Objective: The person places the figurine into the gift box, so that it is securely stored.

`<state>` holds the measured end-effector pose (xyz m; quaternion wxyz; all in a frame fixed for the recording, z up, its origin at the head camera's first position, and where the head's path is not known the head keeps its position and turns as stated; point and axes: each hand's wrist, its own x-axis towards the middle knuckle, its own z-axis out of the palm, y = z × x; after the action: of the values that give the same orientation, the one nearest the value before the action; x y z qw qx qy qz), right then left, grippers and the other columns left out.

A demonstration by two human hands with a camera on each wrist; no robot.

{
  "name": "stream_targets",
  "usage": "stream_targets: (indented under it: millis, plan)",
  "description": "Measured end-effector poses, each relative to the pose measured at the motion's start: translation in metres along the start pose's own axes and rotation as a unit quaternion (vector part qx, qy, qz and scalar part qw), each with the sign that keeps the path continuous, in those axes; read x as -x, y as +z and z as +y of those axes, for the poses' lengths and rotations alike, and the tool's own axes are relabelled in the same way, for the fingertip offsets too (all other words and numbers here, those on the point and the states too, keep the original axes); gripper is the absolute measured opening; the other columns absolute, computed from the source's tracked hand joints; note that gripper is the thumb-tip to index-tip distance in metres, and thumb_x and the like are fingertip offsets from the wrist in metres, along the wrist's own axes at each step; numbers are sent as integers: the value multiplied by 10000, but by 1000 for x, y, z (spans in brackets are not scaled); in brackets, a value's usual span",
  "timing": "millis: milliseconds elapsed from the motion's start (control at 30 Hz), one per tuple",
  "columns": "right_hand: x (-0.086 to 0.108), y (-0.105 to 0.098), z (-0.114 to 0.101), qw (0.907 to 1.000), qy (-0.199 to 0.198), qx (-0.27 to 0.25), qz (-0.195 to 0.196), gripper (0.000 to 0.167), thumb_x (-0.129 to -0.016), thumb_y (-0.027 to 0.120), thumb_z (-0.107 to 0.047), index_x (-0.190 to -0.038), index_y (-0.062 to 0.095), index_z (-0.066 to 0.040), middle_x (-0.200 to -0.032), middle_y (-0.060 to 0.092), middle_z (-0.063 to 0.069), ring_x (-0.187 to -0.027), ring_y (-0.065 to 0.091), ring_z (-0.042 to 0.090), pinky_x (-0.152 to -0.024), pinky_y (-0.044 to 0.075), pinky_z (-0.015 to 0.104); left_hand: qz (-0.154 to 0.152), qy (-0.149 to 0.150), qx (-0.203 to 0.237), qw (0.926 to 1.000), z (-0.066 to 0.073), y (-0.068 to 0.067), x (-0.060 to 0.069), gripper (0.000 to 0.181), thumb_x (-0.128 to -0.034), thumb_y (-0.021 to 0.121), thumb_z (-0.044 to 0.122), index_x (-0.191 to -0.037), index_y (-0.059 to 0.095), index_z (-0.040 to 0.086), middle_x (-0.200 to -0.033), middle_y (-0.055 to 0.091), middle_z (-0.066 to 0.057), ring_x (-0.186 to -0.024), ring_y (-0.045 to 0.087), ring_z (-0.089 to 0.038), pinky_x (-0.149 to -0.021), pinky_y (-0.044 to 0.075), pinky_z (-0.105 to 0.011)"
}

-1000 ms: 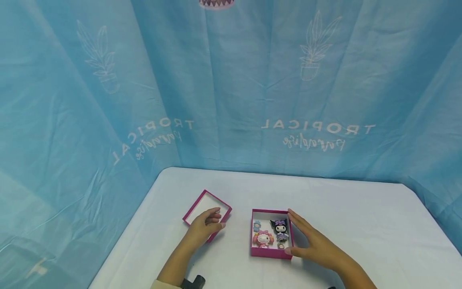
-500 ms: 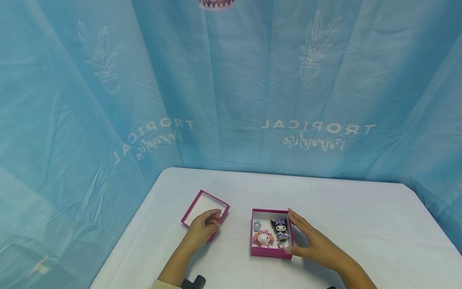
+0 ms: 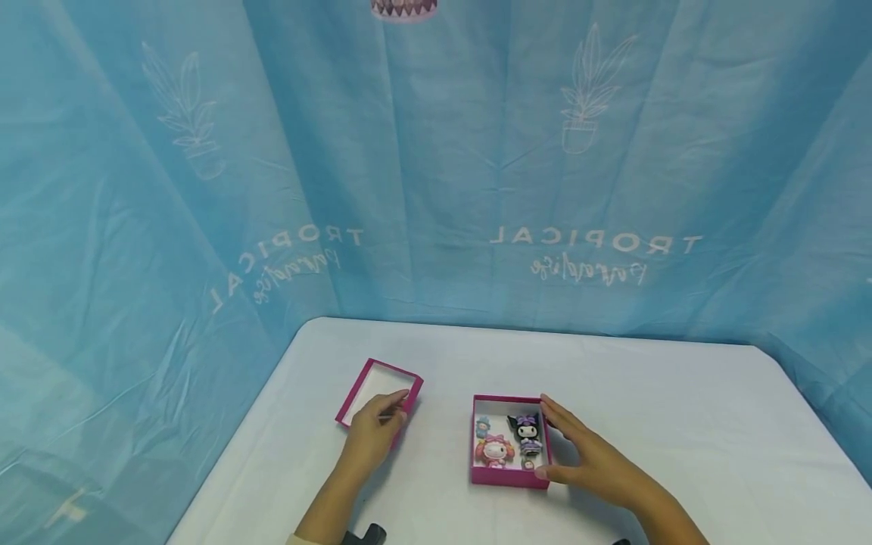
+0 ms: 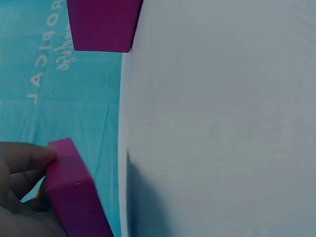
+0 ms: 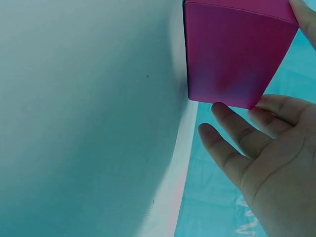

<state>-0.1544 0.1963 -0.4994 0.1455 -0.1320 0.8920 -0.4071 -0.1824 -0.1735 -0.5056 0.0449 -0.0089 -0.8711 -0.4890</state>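
A magenta box lid (image 3: 376,363) with a white inside lies askew at the left of the table, its inside facing up. My left hand (image 3: 371,439) pinches its near right wall; the hand hides part of the lid. In the left wrist view, fingers (image 4: 29,157) overlap the lid's top edge. Right of it stands a magenta open box (image 3: 507,476). Inside are a pink-haired figurine (image 3: 496,451), a black and purple figurine (image 3: 527,434), a small blue figurine (image 3: 482,427) and another small figurine (image 3: 527,463). My right hand (image 3: 599,469) spans the box's right side, thumb at the near corner, fingertips at the far one.
Both box parts rest on a white-covered table (image 3: 647,409). A blue printed curtain (image 3: 436,166) hangs behind it and along the left. Below my left wrist a dark piece of gear (image 3: 368,534) shows.
The lid has slid left and turned slightly, with my left hand moving along with it. My right hand and the box with the figurines have stayed almost still.
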Motion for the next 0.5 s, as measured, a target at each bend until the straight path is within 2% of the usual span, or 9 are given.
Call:
stream_targets:
  millis: [233,500]
  plan:
    - [-1,1,-2,9999,152,-42,-17,1038,-790,809,-531,-1620,214,-343,-1715,129,-84,-1526,297,398,-1169,288,709,456,253,36,9986,6,-3,0,356,-987,596,39,-1321,661,143,-1197,669,-22,-1147,644,-201,-988,579,-348]
    - [-5,1,-1,9997,256,-55,10,1040,-781,811,-545,-1614,210,-378,-1714,128,-100,-1528,299,384,-1163,293,711,1235,599,-174,9904,11,-5,-1,353,-951,620,-7,-1251,709,157,-1146,693,-19,-1063,653,-169,-881,572,-203]
